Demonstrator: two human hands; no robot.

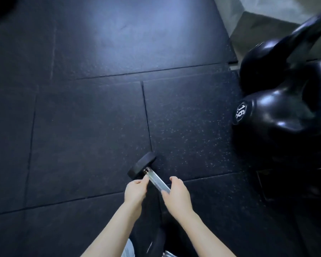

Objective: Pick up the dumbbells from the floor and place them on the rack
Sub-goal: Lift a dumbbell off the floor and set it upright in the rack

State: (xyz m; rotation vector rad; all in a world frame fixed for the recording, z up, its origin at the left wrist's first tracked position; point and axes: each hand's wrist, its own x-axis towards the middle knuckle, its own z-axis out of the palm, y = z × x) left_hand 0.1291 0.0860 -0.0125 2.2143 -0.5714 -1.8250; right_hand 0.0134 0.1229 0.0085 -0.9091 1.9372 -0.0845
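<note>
A dumbbell lies on the dark rubber floor, with its black round head (142,165) pointing away from me and its chrome handle (157,180) running back toward me. My right hand (178,195) wraps the near part of the handle, thumb on one side and fingers over the other. My left hand (135,191) is curled just left of the handle, with the thumb tip touching it near the head. Whether that hand grips the handle is unclear. The dumbbell's near head is hidden behind my hands and forearms.
Two glossy black kettlebells stand at the right, one marked 16 (278,115) and another behind it (267,58). A dark frame edge (265,184) lies below them. A dark rounded shape (156,240) shows between my forearms. Rubber floor tiles (82,127) spread to the left and ahead.
</note>
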